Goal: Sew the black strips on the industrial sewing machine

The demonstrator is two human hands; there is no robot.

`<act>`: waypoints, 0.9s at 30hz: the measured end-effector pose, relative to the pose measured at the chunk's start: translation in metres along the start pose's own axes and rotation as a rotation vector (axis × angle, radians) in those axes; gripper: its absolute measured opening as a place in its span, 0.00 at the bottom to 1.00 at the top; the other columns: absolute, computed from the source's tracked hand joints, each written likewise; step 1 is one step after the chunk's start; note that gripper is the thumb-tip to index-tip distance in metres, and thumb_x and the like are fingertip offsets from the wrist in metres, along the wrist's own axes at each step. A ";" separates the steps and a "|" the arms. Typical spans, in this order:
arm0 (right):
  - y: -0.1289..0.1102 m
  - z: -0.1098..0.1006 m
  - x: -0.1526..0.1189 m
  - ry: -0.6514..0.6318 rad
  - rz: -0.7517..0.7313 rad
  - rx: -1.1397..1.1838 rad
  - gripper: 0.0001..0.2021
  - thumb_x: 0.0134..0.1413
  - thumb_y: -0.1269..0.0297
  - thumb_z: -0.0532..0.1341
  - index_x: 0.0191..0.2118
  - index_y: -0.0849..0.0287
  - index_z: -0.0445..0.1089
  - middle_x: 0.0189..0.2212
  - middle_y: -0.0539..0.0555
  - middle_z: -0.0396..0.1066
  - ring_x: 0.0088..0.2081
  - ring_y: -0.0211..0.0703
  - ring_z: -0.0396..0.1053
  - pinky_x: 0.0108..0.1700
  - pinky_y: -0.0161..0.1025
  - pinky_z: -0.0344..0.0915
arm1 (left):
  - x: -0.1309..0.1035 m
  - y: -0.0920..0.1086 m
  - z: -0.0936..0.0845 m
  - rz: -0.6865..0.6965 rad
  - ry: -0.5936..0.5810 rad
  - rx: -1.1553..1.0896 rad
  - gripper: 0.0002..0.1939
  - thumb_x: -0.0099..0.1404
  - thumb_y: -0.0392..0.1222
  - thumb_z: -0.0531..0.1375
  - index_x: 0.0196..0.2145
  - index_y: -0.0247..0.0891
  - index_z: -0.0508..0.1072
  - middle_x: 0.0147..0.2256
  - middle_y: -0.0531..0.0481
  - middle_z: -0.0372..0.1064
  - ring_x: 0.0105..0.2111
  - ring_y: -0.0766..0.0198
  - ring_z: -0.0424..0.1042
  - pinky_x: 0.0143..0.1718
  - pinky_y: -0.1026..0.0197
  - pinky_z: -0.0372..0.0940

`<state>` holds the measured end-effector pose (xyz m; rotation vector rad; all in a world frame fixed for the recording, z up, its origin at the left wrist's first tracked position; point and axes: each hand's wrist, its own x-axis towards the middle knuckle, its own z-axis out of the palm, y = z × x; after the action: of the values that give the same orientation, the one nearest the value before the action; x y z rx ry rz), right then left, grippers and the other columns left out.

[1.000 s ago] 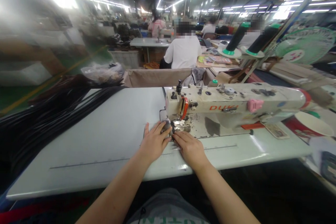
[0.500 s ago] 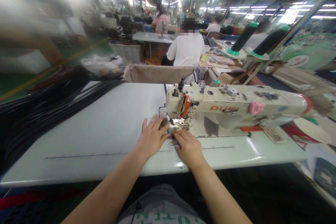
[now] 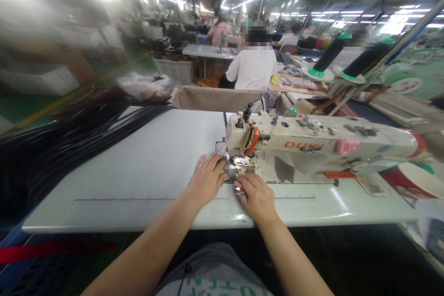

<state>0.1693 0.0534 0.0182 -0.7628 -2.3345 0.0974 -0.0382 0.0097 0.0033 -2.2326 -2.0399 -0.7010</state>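
A white sewing machine (image 3: 312, 141) with orange lettering stands on a pale work table (image 3: 145, 162). My left hand (image 3: 206, 180) lies with fingers stretched out on the plate just left of the needle area; its thumb is near a small metal part. Right in front of the presser foot area (image 3: 242, 161), my right hand (image 3: 257, 195) is closed, fingers curled down. A small shiny metal tool (image 3: 239, 190) pokes out from under its thumb side; most of it is hidden by the hand. Whatever lies between the two hands is too small to make out.
A bundle of long black strips (image 3: 69, 148) drapes over the table's left side. Two black thread cones (image 3: 326, 59) stand at the back right. Behind the table are a fabric-lined bin (image 3: 215, 97) and a seated person in a white shirt (image 3: 255, 67).
The view has shifted slightly, so the machine sits further right. My hands have drawn a little apart, and the metal tool by my right hand shows more clearly.
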 end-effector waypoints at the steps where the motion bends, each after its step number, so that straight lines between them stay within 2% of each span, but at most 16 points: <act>1: 0.000 -0.001 -0.001 0.003 -0.003 0.014 0.10 0.70 0.64 0.58 0.43 0.57 0.78 0.40 0.58 0.79 0.44 0.48 0.74 0.51 0.44 0.72 | 0.001 -0.001 -0.001 0.004 0.019 -0.027 0.16 0.75 0.41 0.54 0.56 0.38 0.72 0.61 0.41 0.67 0.67 0.49 0.61 0.71 0.37 0.53; 4: -0.006 -0.009 -0.006 0.034 0.005 0.111 0.11 0.71 0.66 0.56 0.46 0.58 0.76 0.41 0.59 0.78 0.45 0.48 0.74 0.50 0.44 0.73 | 0.001 -0.003 -0.003 0.023 0.092 -0.107 0.11 0.74 0.36 0.53 0.44 0.36 0.76 0.53 0.41 0.72 0.61 0.52 0.67 0.68 0.43 0.60; 6: -0.015 -0.019 -0.014 0.022 0.046 0.246 0.11 0.72 0.67 0.54 0.48 0.57 0.74 0.43 0.59 0.77 0.46 0.47 0.75 0.50 0.41 0.74 | 0.000 -0.004 -0.004 0.034 0.131 -0.153 0.11 0.74 0.37 0.53 0.40 0.36 0.76 0.49 0.41 0.73 0.58 0.53 0.70 0.64 0.45 0.64; 8: -0.026 -0.034 -0.028 -0.102 0.098 0.403 0.11 0.72 0.67 0.53 0.46 0.56 0.73 0.40 0.57 0.76 0.42 0.44 0.76 0.45 0.37 0.74 | -0.001 -0.005 -0.004 0.030 0.140 -0.183 0.11 0.75 0.38 0.54 0.39 0.36 0.76 0.47 0.41 0.73 0.54 0.53 0.72 0.61 0.47 0.68; 10: -0.033 -0.048 -0.050 -0.343 0.114 0.499 0.11 0.71 0.66 0.55 0.37 0.53 0.73 0.34 0.52 0.75 0.35 0.40 0.75 0.38 0.33 0.73 | -0.001 -0.005 -0.004 0.007 0.127 -0.198 0.12 0.75 0.40 0.54 0.38 0.36 0.76 0.46 0.42 0.74 0.51 0.54 0.73 0.58 0.48 0.69; 12: -0.031 -0.059 -0.082 -0.519 0.157 0.447 0.10 0.68 0.67 0.58 0.33 0.53 0.72 0.31 0.50 0.74 0.33 0.40 0.76 0.34 0.31 0.71 | -0.001 -0.004 -0.006 -0.025 0.117 -0.211 0.13 0.75 0.40 0.53 0.38 0.36 0.76 0.46 0.41 0.73 0.50 0.54 0.73 0.58 0.48 0.70; 14: -0.022 -0.063 -0.119 -0.596 0.257 0.280 0.09 0.61 0.72 0.59 0.37 0.52 0.75 0.35 0.51 0.76 0.34 0.41 0.78 0.34 0.31 0.72 | -0.001 0.001 -0.009 -0.050 0.115 -0.242 0.13 0.75 0.40 0.53 0.39 0.36 0.76 0.48 0.41 0.72 0.51 0.54 0.72 0.58 0.47 0.69; 17: -0.005 -0.060 -0.170 -0.718 0.353 0.057 0.21 0.47 0.77 0.61 0.46 0.50 0.77 0.44 0.54 0.79 0.38 0.46 0.80 0.39 0.34 0.73 | -0.004 0.017 -0.016 -0.050 0.079 -0.353 0.11 0.75 0.40 0.54 0.39 0.37 0.76 0.49 0.41 0.71 0.51 0.54 0.71 0.59 0.47 0.69; 18: -0.001 -0.058 -0.181 -0.774 0.391 0.027 0.24 0.46 0.77 0.61 0.50 0.49 0.77 0.48 0.55 0.78 0.41 0.46 0.80 0.43 0.34 0.73 | -0.006 0.025 -0.018 -0.037 0.057 -0.413 0.11 0.74 0.40 0.54 0.40 0.38 0.75 0.49 0.41 0.71 0.51 0.54 0.71 0.59 0.48 0.68; 20: 0.000 -0.055 -0.191 -0.876 0.486 0.000 0.24 0.48 0.75 0.60 0.51 0.50 0.77 0.50 0.56 0.78 0.45 0.47 0.79 0.46 0.34 0.71 | -0.013 0.042 -0.021 -0.003 0.013 -0.581 0.08 0.73 0.40 0.55 0.39 0.38 0.75 0.49 0.42 0.70 0.50 0.56 0.72 0.58 0.50 0.68; 23: -0.008 -0.056 -0.180 -0.969 0.583 0.069 0.15 0.53 0.71 0.60 0.44 0.52 0.78 0.45 0.55 0.77 0.44 0.45 0.77 0.46 0.33 0.68 | -0.026 0.068 -0.024 0.064 -0.137 -0.872 0.06 0.72 0.40 0.57 0.39 0.38 0.74 0.45 0.43 0.72 0.47 0.60 0.73 0.55 0.56 0.69; 25: -0.014 -0.062 -0.162 -0.947 0.581 0.214 0.09 0.53 0.68 0.61 0.38 0.53 0.77 0.42 0.54 0.75 0.43 0.44 0.75 0.45 0.34 0.67 | -0.034 0.080 -0.024 0.130 -0.347 -1.024 0.06 0.71 0.41 0.60 0.42 0.38 0.75 0.45 0.44 0.73 0.47 0.60 0.73 0.53 0.58 0.69; 27: -0.016 -0.072 -0.143 -0.858 0.554 0.405 0.03 0.52 0.64 0.63 0.32 0.55 0.75 0.38 0.54 0.73 0.40 0.44 0.73 0.43 0.35 0.67 | -0.041 0.087 -0.027 0.165 -0.601 -1.110 0.15 0.68 0.43 0.63 0.51 0.40 0.74 0.49 0.43 0.73 0.47 0.59 0.74 0.51 0.58 0.69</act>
<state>0.2920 -0.0473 -0.0045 -1.3002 -2.6167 1.3210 0.0350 -0.0491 0.0364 -3.5003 -1.8022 -1.5910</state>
